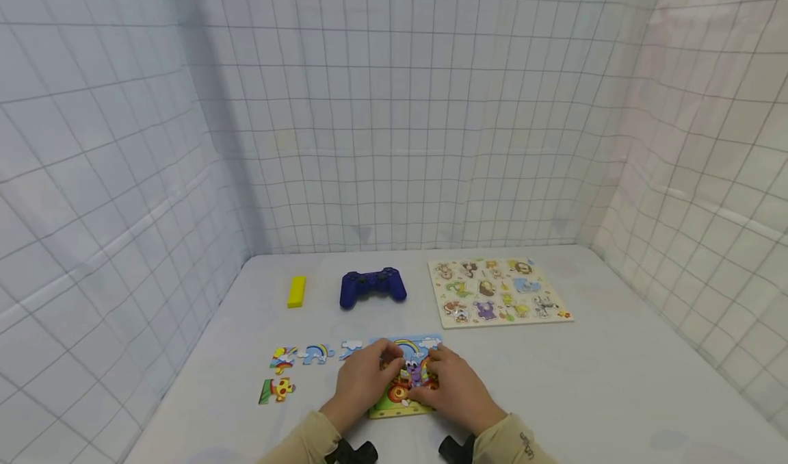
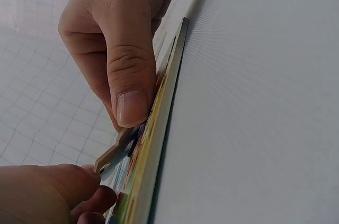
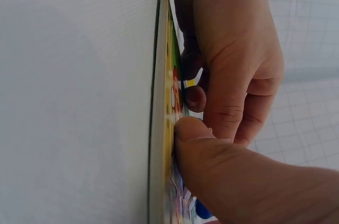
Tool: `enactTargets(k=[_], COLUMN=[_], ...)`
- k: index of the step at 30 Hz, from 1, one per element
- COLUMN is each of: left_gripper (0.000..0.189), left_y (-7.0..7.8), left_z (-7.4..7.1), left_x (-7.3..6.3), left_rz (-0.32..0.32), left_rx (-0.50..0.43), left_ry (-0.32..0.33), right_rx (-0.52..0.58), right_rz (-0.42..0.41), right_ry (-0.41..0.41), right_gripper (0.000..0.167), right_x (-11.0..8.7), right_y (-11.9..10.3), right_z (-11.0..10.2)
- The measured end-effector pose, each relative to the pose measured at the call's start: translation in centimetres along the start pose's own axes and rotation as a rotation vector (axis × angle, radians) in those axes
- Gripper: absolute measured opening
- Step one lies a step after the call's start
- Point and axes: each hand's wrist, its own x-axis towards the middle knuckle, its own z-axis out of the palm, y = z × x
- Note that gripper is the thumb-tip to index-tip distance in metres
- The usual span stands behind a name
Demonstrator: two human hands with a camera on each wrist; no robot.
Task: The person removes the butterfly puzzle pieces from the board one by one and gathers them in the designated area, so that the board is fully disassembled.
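A small jigsaw board [image 1: 403, 411] with a cartoon rainbow picture lies at the table's near middle. Both hands are over it. A puzzle piece [image 2: 109, 159] shows edge-on in the left wrist view, tilted up from the picture. My left hand [image 1: 364, 376] pinches its near end at the thumb tip. From the other side my right hand [image 1: 458, 390] holds it, thumb bent down to the board. In the right wrist view the right thumb [image 3: 193, 128] rests close over the yellow border. The fingers hide part of the picture.
Left of the board lie loose puzzle pieces: a rainbow piece [image 1: 317, 354], a cloud piece [image 1: 351, 349], a sun-coloured piece [image 1: 283, 358] and a giraffe-spotted piece [image 1: 278, 390]. Farther back are a yellow block [image 1: 297, 291], a blue game controller [image 1: 373, 286] and an animal puzzle board [image 1: 464, 324].
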Motion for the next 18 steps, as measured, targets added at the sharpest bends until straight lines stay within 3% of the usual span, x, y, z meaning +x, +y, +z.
enactTargets(k=[10,14,18], left_gripper=[0.012,0.014,0.011], left_y=[-0.3,-0.4,-1.2], left_z=[0.1,-0.7,-3.1], left_x=[0.0,-0.2,-0.8], left_rz=[0.034,0.002,-0.079], left_rx=[-0.016,-0.116,-0.272], left_ry=[0.021,0.041,0.073], right_rx=[0.006,0.013,0.009], right_rz=[0.003,0.006,0.006], right_ry=[-0.003,-0.006,-0.004], right_gripper=[0.045,0.045,0.047], right_x=[0.0,0.0,0.0], right_y=[-0.1,-0.1,-0.1], right_z=[-0.2,-0.2,-0.1])
